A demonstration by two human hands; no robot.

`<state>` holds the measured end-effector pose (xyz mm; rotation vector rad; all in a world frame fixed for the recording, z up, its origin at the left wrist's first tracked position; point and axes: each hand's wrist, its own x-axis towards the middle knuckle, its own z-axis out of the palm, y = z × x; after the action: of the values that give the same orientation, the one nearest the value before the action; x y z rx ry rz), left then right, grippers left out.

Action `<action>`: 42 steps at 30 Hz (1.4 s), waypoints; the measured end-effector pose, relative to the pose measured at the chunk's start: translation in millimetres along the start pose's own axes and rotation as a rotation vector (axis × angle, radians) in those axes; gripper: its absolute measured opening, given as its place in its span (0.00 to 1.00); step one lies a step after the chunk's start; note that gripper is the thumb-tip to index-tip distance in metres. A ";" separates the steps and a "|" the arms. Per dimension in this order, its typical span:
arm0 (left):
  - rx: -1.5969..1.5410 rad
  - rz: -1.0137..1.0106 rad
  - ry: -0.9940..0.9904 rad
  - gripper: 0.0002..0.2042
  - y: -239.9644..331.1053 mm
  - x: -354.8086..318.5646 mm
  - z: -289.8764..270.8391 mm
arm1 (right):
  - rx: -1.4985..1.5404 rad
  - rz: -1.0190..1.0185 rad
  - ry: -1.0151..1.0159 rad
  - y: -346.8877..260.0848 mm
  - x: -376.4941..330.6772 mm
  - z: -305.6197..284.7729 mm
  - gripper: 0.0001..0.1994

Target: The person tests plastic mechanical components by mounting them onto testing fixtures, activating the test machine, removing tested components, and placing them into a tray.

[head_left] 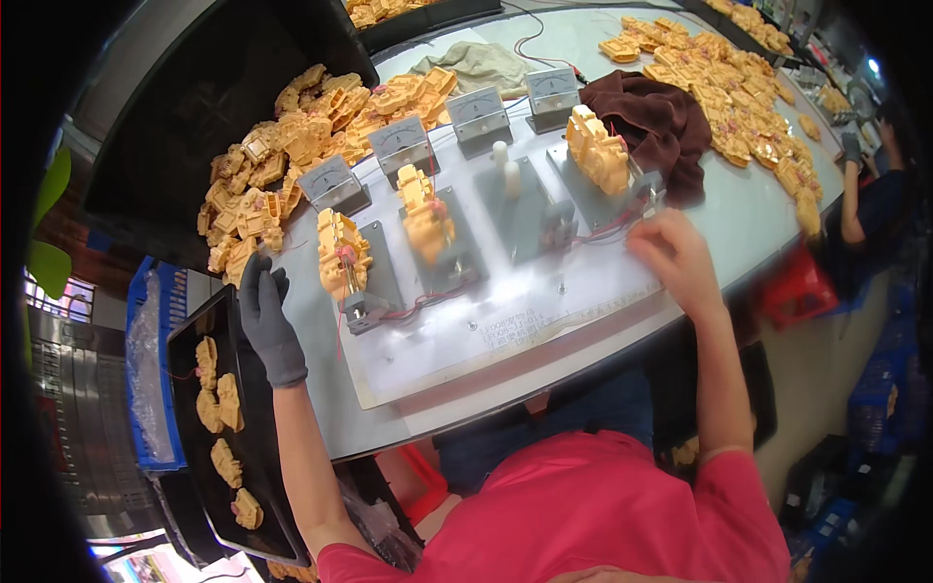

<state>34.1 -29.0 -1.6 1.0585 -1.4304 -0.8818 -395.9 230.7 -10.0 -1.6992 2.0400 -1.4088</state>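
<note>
My left hand (268, 321), in a grey glove, has its fingers stretched out at the near edge of a pile of yellow plastic housings (262, 204). My bare right hand (675, 255) is curled beside the metal clamp (645, 197) of the rightmost fixture; what lies between its fingertips is hidden. That fixture bears a yellow housing (597, 151). Two more housings, one on the leftmost fixture (342, 255) and a blurred one on the fixture beside it (426, 219), stand upright. The remaining grey fixture plate (515, 228) shows white pegs (511, 178) without a housing.
Behind the fixtures stand several analog meters (478, 112). A brown cloth (656, 121) lies at the right, near more yellow housings (748, 107). A large black bin (194, 107) leans at the left. Below it, a black tray (255, 428) holds several housings. Another person works at far right.
</note>
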 end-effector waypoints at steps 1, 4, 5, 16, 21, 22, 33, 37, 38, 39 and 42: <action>-0.020 -0.004 0.014 0.20 -13.0 6.2 2.1 | -0.043 -0.030 0.014 1.0 -0.6 1.2 0.04; -0.041 -0.007 0.053 0.20 -50.8 15.0 8.5 | -0.120 -0.066 0.071 4.1 -3.0 5.0 0.04; -0.028 0.002 0.056 0.20 -62.5 14.7 10.9 | -0.135 -0.068 0.091 5.0 -4.0 6.1 0.04; -0.092 -0.125 0.002 0.21 -94.7 27.4 -2.2 | -0.154 0.001 0.296 10.1 -14.5 17.7 0.05; -0.037 -0.136 -0.016 0.22 -93.6 24.6 -0.1 | -0.138 -0.008 0.346 10.1 -18.3 20.1 0.06; -0.027 -0.129 -0.013 0.22 -93.9 23.7 -0.6 | -0.132 0.000 0.344 10.0 -18.7 19.9 0.06; -0.001 -0.118 -0.036 0.22 -100.7 21.3 -1.9 | -0.047 0.042 0.385 14.9 -20.6 23.3 0.09; 0.025 -0.111 -0.078 0.22 -99.5 19.6 -4.5 | -0.040 0.056 0.393 16.2 -20.4 24.9 0.10; 0.017 -0.096 -0.099 0.22 -99.9 18.8 -3.7 | -0.057 0.055 0.398 16.7 -20.3 24.2 0.10; 0.041 -0.065 -0.115 0.22 -99.8 18.9 -3.4 | -0.056 0.053 0.405 17.0 -20.5 24.4 0.11; 0.079 -0.064 -0.116 0.21 -100.2 19.0 -1.4 | -0.018 0.047 0.406 17.0 -21.2 24.2 0.11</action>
<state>48.7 -79.4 -89.1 1.1331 -1.5464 -0.9519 -385.2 233.5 -44.7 -1.4507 2.2741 -1.8481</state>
